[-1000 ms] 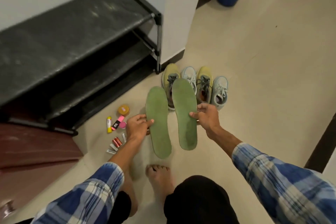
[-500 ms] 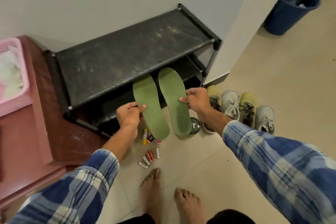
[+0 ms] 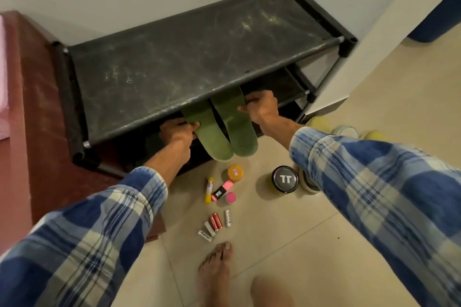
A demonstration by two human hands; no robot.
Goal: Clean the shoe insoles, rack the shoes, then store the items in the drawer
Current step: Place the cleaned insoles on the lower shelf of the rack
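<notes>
Two green insoles lie side by side, their front ends pushed under the top shelf of the black shoe rack (image 3: pixel 199 57). My left hand (image 3: pixel 178 133) grips the left insole (image 3: pixel 210 136) at its edge. My right hand (image 3: pixel 262 107) grips the right insole (image 3: pixel 237 127). The heels of both insoles stick out over the floor. The shoes (image 3: pixel 321 123) stand at the right of the rack, mostly hidden behind my right sleeve.
On the floor in front of the rack lie a black round tin (image 3: pixel 285 179), an orange jar (image 3: pixel 235 172), a yellow tube (image 3: pixel 209 189), a pink-and-black item (image 3: pixel 222 190), a pink cap (image 3: pixel 231 197) and several batteries (image 3: pixel 215 224). A reddish-brown cabinet (image 3: pixel 32 107) stands left. My bare feet (image 3: pixel 217 274) are below.
Both hands have carried the insoles forward and down, from in front of the rack to under its top shelf. The camera has come closer to the rack.
</notes>
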